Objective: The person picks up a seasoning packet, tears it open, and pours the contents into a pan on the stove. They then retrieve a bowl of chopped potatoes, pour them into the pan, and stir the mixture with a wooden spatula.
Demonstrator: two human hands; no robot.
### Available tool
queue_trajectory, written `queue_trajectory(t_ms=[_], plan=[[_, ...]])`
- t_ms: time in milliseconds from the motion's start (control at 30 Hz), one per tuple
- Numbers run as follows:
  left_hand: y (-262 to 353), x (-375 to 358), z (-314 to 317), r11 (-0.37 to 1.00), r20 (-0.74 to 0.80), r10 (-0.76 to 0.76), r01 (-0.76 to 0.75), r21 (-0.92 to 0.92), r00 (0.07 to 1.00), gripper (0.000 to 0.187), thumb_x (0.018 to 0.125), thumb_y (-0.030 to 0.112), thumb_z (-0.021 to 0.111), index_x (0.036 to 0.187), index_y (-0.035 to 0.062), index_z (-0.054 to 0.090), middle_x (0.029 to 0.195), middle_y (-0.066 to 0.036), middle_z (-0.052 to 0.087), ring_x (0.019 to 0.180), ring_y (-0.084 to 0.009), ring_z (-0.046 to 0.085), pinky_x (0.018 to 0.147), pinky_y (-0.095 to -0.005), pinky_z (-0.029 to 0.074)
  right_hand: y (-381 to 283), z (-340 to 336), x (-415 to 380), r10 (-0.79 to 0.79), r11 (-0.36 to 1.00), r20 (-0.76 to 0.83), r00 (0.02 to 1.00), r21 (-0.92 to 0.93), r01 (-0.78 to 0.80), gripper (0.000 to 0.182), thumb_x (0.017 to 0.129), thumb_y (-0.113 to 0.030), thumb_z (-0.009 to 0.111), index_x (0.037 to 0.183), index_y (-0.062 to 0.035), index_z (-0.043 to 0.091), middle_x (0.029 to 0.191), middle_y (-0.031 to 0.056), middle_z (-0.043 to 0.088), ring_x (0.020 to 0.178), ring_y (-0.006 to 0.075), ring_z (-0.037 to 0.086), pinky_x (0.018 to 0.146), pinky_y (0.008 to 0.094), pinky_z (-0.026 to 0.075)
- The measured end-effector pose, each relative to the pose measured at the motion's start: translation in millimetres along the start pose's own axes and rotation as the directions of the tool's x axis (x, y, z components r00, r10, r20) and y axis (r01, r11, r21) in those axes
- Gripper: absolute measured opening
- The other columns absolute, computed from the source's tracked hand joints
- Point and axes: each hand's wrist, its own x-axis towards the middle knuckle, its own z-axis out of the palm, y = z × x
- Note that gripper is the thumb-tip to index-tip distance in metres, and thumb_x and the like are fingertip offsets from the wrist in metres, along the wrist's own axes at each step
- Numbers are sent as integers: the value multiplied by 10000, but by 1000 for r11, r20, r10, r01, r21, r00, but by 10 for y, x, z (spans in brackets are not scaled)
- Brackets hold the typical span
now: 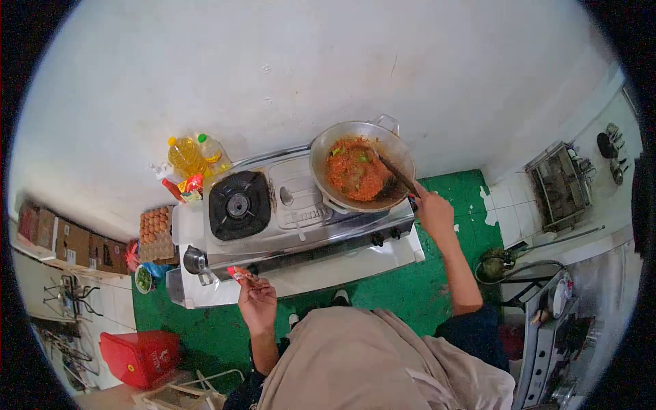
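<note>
The sauce (pixel 354 176), a red mass with bits of green, lay in the wide metal wok (pixel 400 156) over the right side of the stove (pixel 307 254), the wok's rim close to the wall behind. A dark-handled spatula (pixel 398 176) stood with its lower end in the sauce; its long axis ran slantwise, from the middle of the wok out over the near right rim. The right hand (pixel 435 210) was closed around the outer end of that handle, just beyond the rim, so the sauce lay ahead of it and to its left, along the line of the spatula. The right was clearly the nearer hand to the wok.

The left hand (pixel 257 301) was well apart from it, in front of the stove's left part, with a small red sachet (pixel 236 273) pinched between its fingertips. From there the wok lay forward and to the right, and a metal cup (pixel 195 260) stood near the sachet, on its left.

Between the wok and the bare burner (pixel 238 205), a spoon (pixel 286 197) rested on the stove top, its handle pointing toward the front. Farther left, a bottle of yellow oil (pixel 186 157) stood against the wall, and eggs (pixel 154 224) sat in a tray beyond the white desk (pixel 342 275).
</note>
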Motion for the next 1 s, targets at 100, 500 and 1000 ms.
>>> queue_trajectory(t_ms=[100,500,1000], plan=[[-40,-55,-22,999,-26,34,-34,23,999,143,903,190,532,969,80,595,848,-19,607,760,-128,534,634,-242,443,-96,388,178,-9,997,-22,1000,-78,8,450,832,-160,522,1279,-183,478,864,181,613,677,348,627,580,465,508],[-53,-40,-41,999,-38,41,-40,21,998,137,907,201,527,967,100,596,860,-8,606,771,-127,531,635,-238,437,-72,282,113,-6,999,-17,1000,39,6,475,830,-115,495,1297,-180,437,880,193,597,702,380,615,592,487,500],[-111,23,-8,1000,-21,10,-11,-2,1000,165,918,209,515,999,95,603,877,-8,606,750,-121,514,614,-235,433,-53,-687,-664,-20,961,234,972,-264,83,430,825,-145,538,1248,-215,499,832,147,607,643,317,630,531,413,508]])
